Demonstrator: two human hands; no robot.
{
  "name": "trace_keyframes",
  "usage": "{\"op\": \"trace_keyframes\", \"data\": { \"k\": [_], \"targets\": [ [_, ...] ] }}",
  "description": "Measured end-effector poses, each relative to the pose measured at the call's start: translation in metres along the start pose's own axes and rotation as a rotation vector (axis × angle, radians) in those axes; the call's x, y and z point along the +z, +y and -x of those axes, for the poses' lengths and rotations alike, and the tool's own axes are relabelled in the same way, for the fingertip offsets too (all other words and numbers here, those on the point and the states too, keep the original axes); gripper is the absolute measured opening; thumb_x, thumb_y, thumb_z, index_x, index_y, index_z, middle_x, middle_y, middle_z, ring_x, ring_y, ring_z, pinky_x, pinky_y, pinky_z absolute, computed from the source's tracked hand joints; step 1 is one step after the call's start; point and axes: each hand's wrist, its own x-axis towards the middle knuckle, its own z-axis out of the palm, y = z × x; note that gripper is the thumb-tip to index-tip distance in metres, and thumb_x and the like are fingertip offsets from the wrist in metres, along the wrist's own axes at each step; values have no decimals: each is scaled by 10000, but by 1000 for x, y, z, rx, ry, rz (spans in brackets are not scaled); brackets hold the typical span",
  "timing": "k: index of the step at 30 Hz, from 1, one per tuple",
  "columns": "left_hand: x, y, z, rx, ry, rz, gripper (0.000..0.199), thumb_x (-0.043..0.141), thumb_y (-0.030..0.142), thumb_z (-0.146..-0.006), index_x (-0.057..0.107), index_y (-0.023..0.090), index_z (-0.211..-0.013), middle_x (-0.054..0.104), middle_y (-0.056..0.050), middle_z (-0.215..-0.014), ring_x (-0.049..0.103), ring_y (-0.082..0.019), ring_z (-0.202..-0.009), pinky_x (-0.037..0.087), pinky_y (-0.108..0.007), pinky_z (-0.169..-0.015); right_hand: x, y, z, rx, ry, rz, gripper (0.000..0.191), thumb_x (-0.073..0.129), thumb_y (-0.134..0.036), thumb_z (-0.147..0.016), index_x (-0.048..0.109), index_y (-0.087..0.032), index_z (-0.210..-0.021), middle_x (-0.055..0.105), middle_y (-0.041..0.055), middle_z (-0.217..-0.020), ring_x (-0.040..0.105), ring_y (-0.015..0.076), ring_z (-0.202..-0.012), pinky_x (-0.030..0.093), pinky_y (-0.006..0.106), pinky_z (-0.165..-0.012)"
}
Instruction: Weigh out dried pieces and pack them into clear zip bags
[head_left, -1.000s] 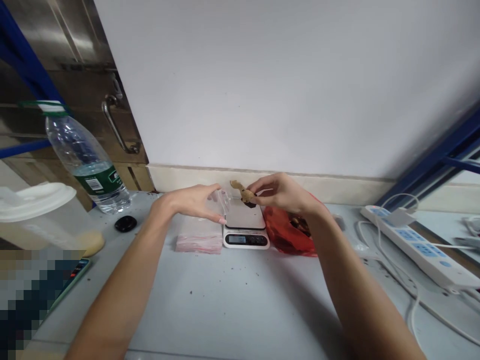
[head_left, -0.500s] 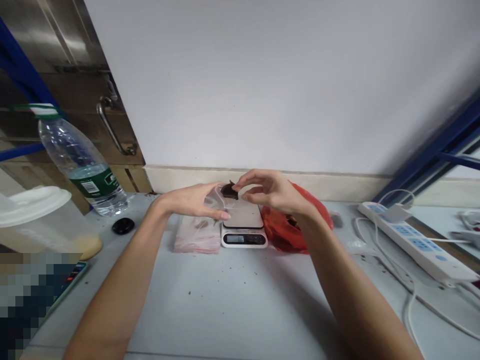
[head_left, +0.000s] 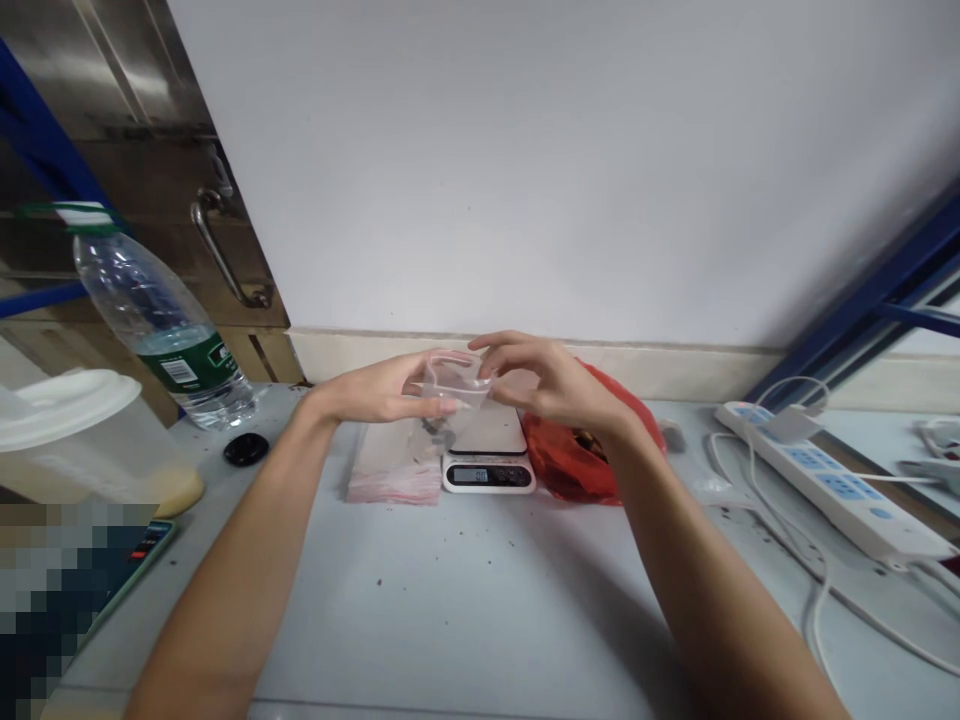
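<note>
Through the head view I see a plain pale wall [head_left: 525, 180] behind a light grey surface [head_left: 450, 620] sprinkled with small dark crumbs. At the far left I make out a brown metal door [head_left: 127, 160] with a curved handle, and in front of it a large clear plastic bottle [head_left: 150, 300] with a green label, partly filled. Nearer to me is a translucent plastic container [head_left: 82, 450] with a white lid, then a flat device [head_left: 142, 545] with a pale green edge, partly pixelated, and a round black disc [head_left: 246, 449].

Next I have a stack of clear plastic bags with pinkish edges [head_left: 394, 485]. Just above it, the person's left hand [head_left: 382, 388] has its thumb and fingers closed on a clear plastic zip bag [head_left: 455, 390], which is held up with its mouth spread, partly over a white digital scale [head_left: 489, 475]. Dark pieces [head_left: 441, 436] show through its lower part; the scale's display is lit. The right hand [head_left: 544, 380] has its fingers bent at the bag's mouth; I cannot tell whether they grip the rim.

Right of the scale, partly behind the right forearm, sits a crumpled red plastic bag [head_left: 559, 475] with brownish contents. Farthest right I see a long white power strip [head_left: 840, 490] with blue socket panels and white cables.
</note>
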Motion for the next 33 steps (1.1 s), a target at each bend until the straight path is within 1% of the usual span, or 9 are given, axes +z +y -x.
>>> {"op": "trace_keyframes", "data": {
  "k": [2, 5, 8, 11, 15, 20, 23, 28, 33],
  "targets": [
    [-1, 0, 0, 29, 30, 59, 500, 556, 500, -941, 561, 208, -1348, 642, -116, -1382, 624, -249, -1243, 529, -358, -980, -4, -1, 1, 1, 24, -65, 129, 709, -340, -824, 703, -214, -801, 693, 103, -1269, 645, 262, -1156, 550, 395, -908],
    [-2, 1, -2, -1, 116, 146, 367, 564, 466, -946, 694, 174, -1128, 760, -105, -1143, 722, -223, -1038, 578, -356, -908, -11, -1, 2, 68, 70, -171, 261, 779, -427, -764, 671, -189, -765, 739, 114, -1106, 691, 244, -1002, 564, 376, -841],
    [-2, 2, -3, -34, 217, 168, 267, 653, 403, -887, 740, 165, -967, 795, -79, -910, 754, -206, -861, 608, -337, -827, -16, 0, 3, 141, 129, -212, 317, 830, -441, -696, 662, -179, -753, 742, 108, -1026, 693, 210, -847, 565, 342, -730],
    [-1, 4, -3, -53, 264, 146, 217, 715, 367, -823, 756, 170, -905, 787, -56, -794, 750, -195, -782, 612, -307, -771, -20, -1, 4, 171, 179, -239, 321, 855, -413, -655, 645, -180, -719, 739, 102, -1021, 684, 191, -800, 560, 332, -703],
    [0, 5, -4, -29, 292, 120, 203, 742, 363, -776, 761, 180, -862, 789, -48, -815, 742, -190, -779, 607, -295, -761, -24, -3, 5, 187, 172, -252, 302, 855, -379, -651, 624, -186, -679, 729, 71, -864, 682, 197, -792, 559, 340, -716],
    [4, 8, -8, 38, 349, 31, 194, 690, 361, -798, 736, 173, -808, 775, -43, -798, 716, -177, -750, 589, -300, -763, -30, -3, 8, 185, 101, -205, 297, 832, -367, -673, 591, -197, -708, 705, 38, -785, 660, 180, -735, 552, 338, -702],
    [8, 14, -9, 76, 374, -59, 186, 662, 349, -809, 713, 176, -763, 757, -33, -764, 689, -167, -715, 568, -291, -727, -30, -5, 9, 143, 75, -93, 279, 810, -366, -688, 627, -200, -817, 718, 41, -852, 672, 198, -799, 556, 356, -751],
    [16, 28, -12, 130, 371, -193, 175, 602, 316, -845, 704, 197, -766, 751, -14, -774, 654, -157, -704, 540, -284, -701, -22, -17, 6, 71, 47, 214, 206, 679, -388, -832, 736, -210, -917, 760, 68, -992, 677, 230, -921, 516, 402, -881],
    [20, 34, -13, 132, 371, -251, 163, 581, 294, -849, 679, 203, -757, 735, -13, -746, 630, -160, -667, 525, -286, -665, -11, -23, 2, 53, -1, 282, 156, 640, -326, -874, 747, -214, -848, 766, 55, -898, 675, 217, -872, 498, 348, -803]
  ]
}}
